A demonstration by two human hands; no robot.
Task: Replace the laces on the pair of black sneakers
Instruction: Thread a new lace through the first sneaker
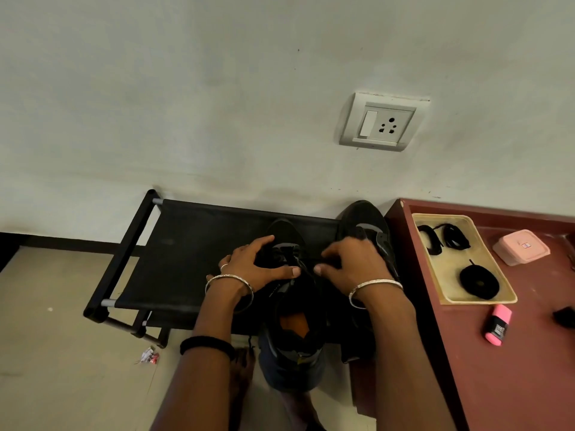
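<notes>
Unlacing seems the step in hand: the left hand curls round the near sneaker on the shoe rack, the right hand, just beside that grip, curls at its lace, hold unclear; next, draw the lace out, fresh laces lying to the grip's right.

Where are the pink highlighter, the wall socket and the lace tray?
pink highlighter (497,325), head view, middle of its barrel
wall socket (384,121), head view, centre of its faceplate
lace tray (448,281), head view, bare floor near left rim
</notes>
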